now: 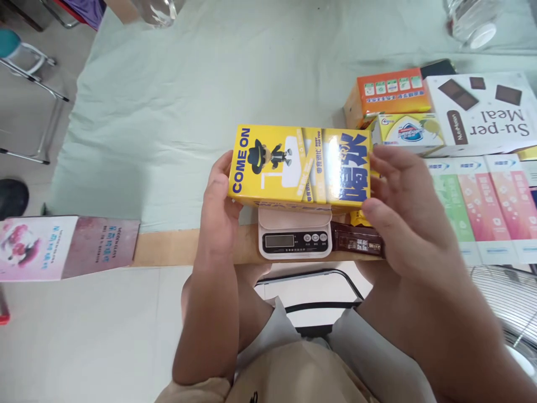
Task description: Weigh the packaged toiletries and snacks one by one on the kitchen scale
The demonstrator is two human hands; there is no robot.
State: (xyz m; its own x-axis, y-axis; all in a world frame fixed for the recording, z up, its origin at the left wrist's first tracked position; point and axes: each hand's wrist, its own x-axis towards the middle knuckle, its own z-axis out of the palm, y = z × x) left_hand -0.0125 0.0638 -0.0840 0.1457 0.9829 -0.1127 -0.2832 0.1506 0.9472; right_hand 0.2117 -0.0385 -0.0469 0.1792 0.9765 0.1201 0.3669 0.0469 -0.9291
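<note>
A yellow carton printed "COME ON", with a cartoon figure in a hat, lies lengthwise between my hands. My left hand grips its left end, and my right hand has thumb and fingers closed about the right end. Under the carton's near side is a white digital kitchen scale, its display and buttons facing me. The carton covers most of the weighing plate; whether it touches the plate I cannot tell. By the scale's right side, a dark brown packet lies partly behind my right hand.
At right stand an orange box, a yellow-and-white soap box, a white "Su-per Meal" box and green and pink cartons. A pink box overhangs the table's left front edge. Clear containers stand farther back.
</note>
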